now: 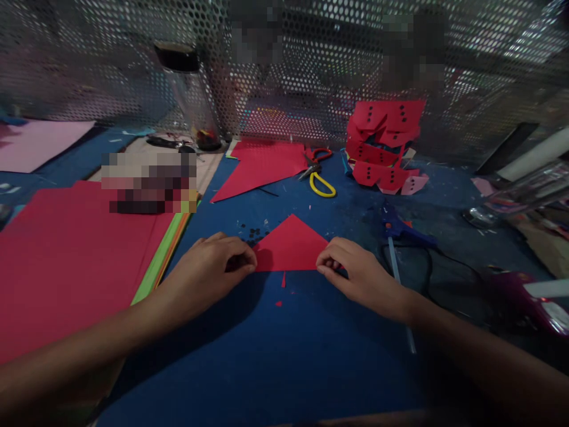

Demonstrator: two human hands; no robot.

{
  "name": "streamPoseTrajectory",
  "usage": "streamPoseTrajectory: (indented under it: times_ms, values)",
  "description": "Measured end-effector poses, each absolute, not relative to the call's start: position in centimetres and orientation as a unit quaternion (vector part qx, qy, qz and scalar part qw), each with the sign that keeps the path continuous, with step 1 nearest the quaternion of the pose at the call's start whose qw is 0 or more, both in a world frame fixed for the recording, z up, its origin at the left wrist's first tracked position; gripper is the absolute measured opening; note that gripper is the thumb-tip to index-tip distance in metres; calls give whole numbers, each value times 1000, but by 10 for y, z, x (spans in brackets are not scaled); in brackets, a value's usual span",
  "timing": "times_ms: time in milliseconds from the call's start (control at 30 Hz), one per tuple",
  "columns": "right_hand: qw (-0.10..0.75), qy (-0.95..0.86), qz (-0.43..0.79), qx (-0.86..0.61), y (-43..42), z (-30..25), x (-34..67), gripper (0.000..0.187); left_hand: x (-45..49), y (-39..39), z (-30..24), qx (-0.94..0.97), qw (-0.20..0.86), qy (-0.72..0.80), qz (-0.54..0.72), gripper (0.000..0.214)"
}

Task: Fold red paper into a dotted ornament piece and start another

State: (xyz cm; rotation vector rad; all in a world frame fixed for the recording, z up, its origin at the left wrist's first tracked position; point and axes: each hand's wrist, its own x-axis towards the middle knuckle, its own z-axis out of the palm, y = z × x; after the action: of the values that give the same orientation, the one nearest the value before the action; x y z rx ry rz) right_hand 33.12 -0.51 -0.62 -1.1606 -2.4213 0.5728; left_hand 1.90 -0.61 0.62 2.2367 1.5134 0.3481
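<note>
A red paper triangle (pixel 291 246) lies on the blue tabletop, its point facing away from me and its long straight edge towards me. The left corner is pinched by my left hand (pixel 222 261), thumb against curled fingers. At the right corner my right hand (pixel 349 267) pinches the paper in the same way. Both corners are hidden by the fingers. Small red paper scraps (pixel 283 280) lie just below the long edge. Tiny black paper pieces (pixel 254 232) are scattered beyond my left hand.
Red sheets (pixel 80 255) are stacked on the left. Behind the triangle lie more red paper (pixel 262 166) and yellow-and-red-handled scissors (pixel 320 178). Folded red pieces with black dots (pixel 384 142) stand at back right. A blue glue gun (pixel 400 228) with its cord is near my right hand.
</note>
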Motion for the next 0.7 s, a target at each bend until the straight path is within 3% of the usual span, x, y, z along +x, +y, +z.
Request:
streamPoseTrajectory:
  times_ms: [700]
  values:
    - [193, -867, 202, -413, -5, -7, 333, 5, -3, -9, 2, 809, 167, 540, 162, 16]
